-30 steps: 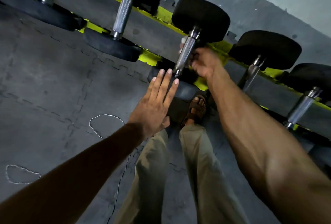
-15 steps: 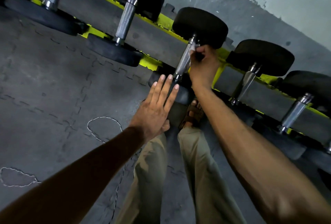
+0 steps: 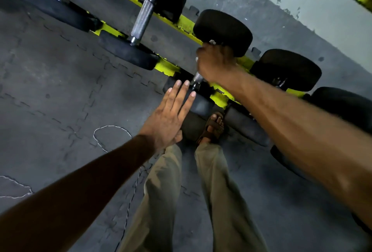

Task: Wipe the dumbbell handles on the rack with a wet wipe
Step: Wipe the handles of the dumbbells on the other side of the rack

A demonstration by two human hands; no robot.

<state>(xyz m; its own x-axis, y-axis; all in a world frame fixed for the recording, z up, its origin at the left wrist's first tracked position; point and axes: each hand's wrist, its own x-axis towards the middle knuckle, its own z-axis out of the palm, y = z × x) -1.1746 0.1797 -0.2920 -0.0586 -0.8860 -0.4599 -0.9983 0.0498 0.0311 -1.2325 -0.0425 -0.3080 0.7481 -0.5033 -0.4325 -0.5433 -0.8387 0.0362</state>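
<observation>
Two hands: right hand (image 3: pixel 217 62) grips handle (image 3: pixel 198 78), left hand (image 3: pixel 167 119) flat.

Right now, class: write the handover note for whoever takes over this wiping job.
Right hand grips the middle dumbbell's handle, white wipe showing at its edges.
Left hand open, fingers straight, beside that dumbbell's near end.
More dumbbells sit on the yellow rack either side.
Done: cannot tell which handles are clean.
Left: finish this handle, then check the others.
</observation>
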